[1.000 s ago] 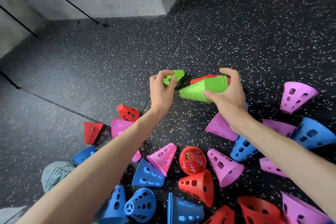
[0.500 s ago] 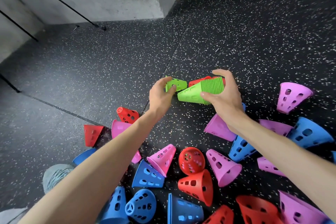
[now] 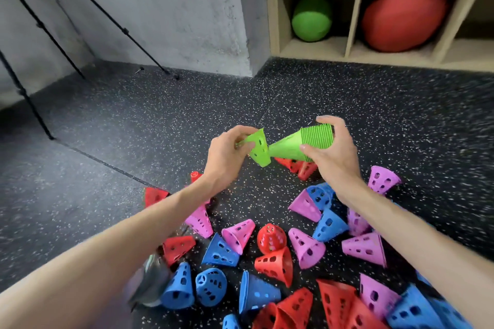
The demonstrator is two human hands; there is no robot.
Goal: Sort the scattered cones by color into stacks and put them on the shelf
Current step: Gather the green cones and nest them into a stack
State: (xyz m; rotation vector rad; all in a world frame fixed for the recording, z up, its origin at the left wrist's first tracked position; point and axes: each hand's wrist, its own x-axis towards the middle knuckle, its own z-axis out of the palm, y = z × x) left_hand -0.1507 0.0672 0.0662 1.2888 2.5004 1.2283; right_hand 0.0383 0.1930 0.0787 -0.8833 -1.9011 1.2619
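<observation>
The left hand (image 3: 227,153) pinches a green cone (image 3: 258,147) just left of the green stack (image 3: 302,144) gripped by the right hand (image 3: 331,152), whose fingers hide the stack's wide end.

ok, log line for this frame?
left hand: holds single green cone | right hand: holds green stack | cone at stack tip, not yet on

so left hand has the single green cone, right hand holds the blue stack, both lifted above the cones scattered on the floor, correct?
Not quite: the stack in the right hand is green, not blue, as the head view shows. The rest stands: the left hand grips the single green cone, and both are lifted above the cones scattered on the floor.
</observation>
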